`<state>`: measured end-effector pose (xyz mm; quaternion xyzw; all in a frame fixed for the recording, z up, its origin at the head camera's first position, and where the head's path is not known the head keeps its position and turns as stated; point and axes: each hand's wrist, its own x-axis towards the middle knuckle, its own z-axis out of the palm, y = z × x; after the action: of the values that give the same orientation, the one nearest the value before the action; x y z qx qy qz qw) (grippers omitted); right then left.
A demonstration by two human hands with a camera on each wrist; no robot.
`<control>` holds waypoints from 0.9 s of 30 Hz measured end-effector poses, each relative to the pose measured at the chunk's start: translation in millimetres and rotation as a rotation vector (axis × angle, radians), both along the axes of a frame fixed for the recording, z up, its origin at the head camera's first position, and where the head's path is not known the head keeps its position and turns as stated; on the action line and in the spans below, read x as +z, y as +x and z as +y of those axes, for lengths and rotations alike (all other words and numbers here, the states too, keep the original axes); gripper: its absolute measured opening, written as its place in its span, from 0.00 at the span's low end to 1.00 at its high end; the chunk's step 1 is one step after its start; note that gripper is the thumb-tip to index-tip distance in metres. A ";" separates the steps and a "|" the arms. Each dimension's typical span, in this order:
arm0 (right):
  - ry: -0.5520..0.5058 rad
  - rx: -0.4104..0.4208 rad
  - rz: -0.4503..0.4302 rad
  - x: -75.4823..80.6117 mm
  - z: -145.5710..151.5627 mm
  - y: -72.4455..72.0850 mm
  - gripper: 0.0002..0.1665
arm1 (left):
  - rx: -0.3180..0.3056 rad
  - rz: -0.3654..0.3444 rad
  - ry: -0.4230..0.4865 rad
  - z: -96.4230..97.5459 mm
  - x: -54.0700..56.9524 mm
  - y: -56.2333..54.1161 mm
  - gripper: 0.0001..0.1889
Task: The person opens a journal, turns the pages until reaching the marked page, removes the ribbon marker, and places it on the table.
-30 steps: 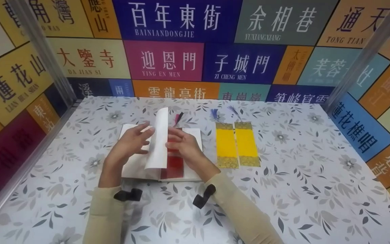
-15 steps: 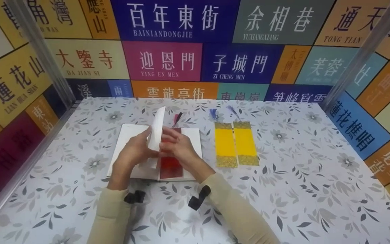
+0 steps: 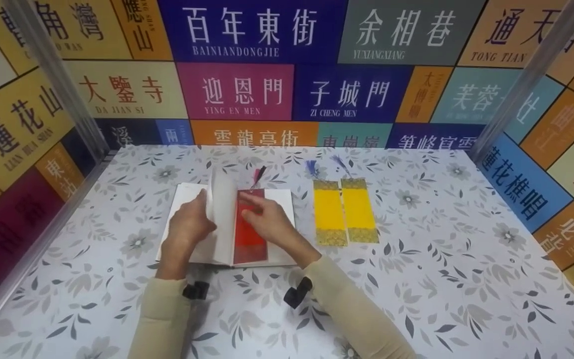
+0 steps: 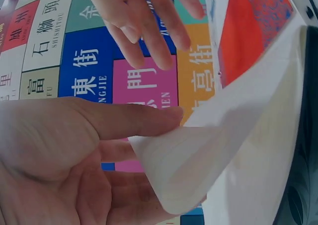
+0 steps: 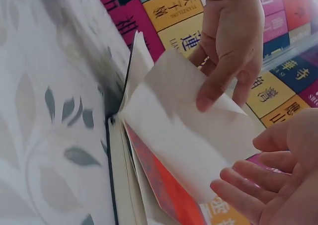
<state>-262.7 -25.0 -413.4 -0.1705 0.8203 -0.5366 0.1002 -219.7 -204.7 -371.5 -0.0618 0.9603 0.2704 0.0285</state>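
An open book (image 3: pixel 279 257) with white pages lies on the table. My left hand (image 3: pixel 187 227) pinches a raised page (image 3: pixel 224 214), its thumb on one face and fingers behind, as the right wrist view shows. That page (image 5: pixel 184 120) bows upward near the spine. On the right-hand side of the book lies a red bookmark (image 3: pixel 250 239), its pink and black tassel (image 3: pixel 258 175) sticking out past the top edge. My right hand (image 3: pixel 269 219) hovers over the bookmark with loosely extended fingers and holds nothing; whether a fingertip touches the bookmark is unclear.
Two yellow bookmarks with patterned gold ends, a left one (image 3: pixel 328 212) and a right one (image 3: pixel 360 209), lie side by side right of the book, blue tassels pointing away. A floral cloth (image 3: pixel 446 279) covers the table. Sign-printed walls (image 3: pixel 247 92) enclose it behind and at both sides.
The raised page has swung leftward, with my left hand moving left. My right hand has come off the page, and more of the red bookmark shows. The yellow bookmarks stay put.
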 end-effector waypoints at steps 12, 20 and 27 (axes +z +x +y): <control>0.438 0.108 0.289 -10.3 22.7 -11.1 0.38 | 0.079 -0.155 -0.182 -8.6 -14.8 -7.1 0.54; 0.541 0.146 0.219 -18.0 28.6 -14.6 0.45 | 0.049 -0.288 -0.271 -14.9 -26.5 -9.0 0.50; 0.568 0.203 0.150 -23.6 32.0 -11.9 0.50 | -0.193 -0.358 -0.141 -18.6 -31.7 -10.8 0.46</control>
<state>-274.6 7.0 -436.9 -0.2561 0.9213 -0.2591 0.1362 -230.5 -223.2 -403.2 -0.0186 0.9579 0.1834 0.2199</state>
